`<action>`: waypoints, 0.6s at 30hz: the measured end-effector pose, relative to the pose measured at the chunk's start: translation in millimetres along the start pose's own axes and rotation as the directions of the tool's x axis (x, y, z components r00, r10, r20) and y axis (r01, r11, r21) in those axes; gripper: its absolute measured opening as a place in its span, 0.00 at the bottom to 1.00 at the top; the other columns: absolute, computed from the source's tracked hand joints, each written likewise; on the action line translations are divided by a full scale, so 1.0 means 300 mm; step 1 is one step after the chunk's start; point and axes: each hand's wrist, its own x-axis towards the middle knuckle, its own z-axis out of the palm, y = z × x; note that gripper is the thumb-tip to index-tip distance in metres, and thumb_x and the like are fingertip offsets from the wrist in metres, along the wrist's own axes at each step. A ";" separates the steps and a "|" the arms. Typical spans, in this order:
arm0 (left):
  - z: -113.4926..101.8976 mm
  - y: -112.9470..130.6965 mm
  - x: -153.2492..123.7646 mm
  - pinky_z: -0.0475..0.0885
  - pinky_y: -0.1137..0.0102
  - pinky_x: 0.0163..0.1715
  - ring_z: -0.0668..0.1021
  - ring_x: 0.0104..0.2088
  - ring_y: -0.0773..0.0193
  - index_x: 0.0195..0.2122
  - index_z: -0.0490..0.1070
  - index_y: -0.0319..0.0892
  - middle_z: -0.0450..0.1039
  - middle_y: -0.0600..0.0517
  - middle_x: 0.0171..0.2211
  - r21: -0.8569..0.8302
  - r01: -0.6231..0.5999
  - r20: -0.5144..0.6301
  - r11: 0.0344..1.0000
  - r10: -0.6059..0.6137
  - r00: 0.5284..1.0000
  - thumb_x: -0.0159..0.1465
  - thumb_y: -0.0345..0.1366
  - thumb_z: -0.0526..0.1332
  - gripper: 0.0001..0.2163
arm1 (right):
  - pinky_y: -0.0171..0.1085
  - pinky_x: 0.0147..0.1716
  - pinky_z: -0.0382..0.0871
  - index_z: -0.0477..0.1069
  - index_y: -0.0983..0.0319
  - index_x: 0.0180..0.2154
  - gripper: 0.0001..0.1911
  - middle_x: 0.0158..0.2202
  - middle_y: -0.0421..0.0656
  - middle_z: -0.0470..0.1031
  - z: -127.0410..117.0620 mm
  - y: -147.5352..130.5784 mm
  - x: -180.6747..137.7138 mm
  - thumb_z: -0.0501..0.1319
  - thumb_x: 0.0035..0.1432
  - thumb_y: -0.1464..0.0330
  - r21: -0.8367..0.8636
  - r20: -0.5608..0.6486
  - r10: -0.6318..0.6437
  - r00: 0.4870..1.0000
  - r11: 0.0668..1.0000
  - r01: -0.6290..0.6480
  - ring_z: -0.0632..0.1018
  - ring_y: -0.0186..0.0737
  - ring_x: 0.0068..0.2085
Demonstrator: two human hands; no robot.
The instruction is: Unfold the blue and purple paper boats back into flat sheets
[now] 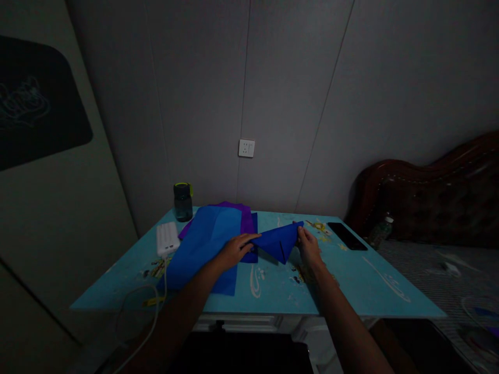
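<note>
A dark blue folded paper lies on the light blue table, shaped like a triangle. My left hand rests on its left corner with fingers stretched flat over it. My right hand pinches the paper's right edge, fingers closed on it. Under and left of the left hand lies a stack of large blue sheets, with purple sheets showing behind them.
A dark water bottle with a green lid stands at the table's back left. A white power bank with a cable lies left of the sheets. A black phone lies at the back right. A dark wooden headboard and bed are at the right.
</note>
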 end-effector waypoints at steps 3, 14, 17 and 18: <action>-0.002 0.007 -0.006 0.71 0.70 0.41 0.74 0.35 0.66 0.60 0.68 0.50 0.70 0.52 0.36 0.055 -0.056 0.064 0.997 0.052 0.997 0.67 0.35 0.54 0.20 | 0.31 0.22 0.62 0.76 0.62 0.46 0.30 0.22 0.35 0.70 0.003 0.001 -0.006 0.69 0.46 0.49 -0.004 0.008 0.010 1.000 1.000 -0.010 0.67 0.32 0.23; 0.036 0.017 0.003 0.73 0.73 0.31 0.77 0.27 0.70 0.50 0.77 0.43 0.72 0.53 0.33 -0.243 0.110 0.018 0.964 -0.109 0.994 0.60 0.32 0.58 0.17 | 0.32 0.23 0.61 0.77 0.64 0.42 0.33 0.21 0.36 0.68 0.017 -0.009 -0.020 0.63 0.50 0.42 0.003 -0.026 0.017 1.000 1.000 -0.017 0.66 0.32 0.23; 0.040 0.021 0.007 0.74 0.72 0.29 0.77 0.26 0.70 0.50 0.77 0.41 0.75 0.51 0.33 -0.338 0.171 0.037 0.926 -0.168 0.985 0.59 0.32 0.60 0.18 | 0.31 0.22 0.59 0.77 0.64 0.37 0.30 0.21 0.36 0.67 0.013 -0.011 -0.017 0.65 0.49 0.43 -0.027 -0.048 0.006 0.999 1.000 -0.008 0.65 0.31 0.22; 0.040 0.021 0.006 0.74 0.72 0.30 0.78 0.26 0.69 0.50 0.77 0.40 0.76 0.51 0.32 -0.370 0.191 0.047 0.909 -0.187 0.981 0.58 0.32 0.61 0.18 | 0.31 0.21 0.59 0.77 0.64 0.37 0.29 0.21 0.35 0.67 0.011 -0.011 -0.015 0.66 0.48 0.44 -0.022 -0.050 0.010 0.999 1.000 -0.011 0.64 0.31 0.22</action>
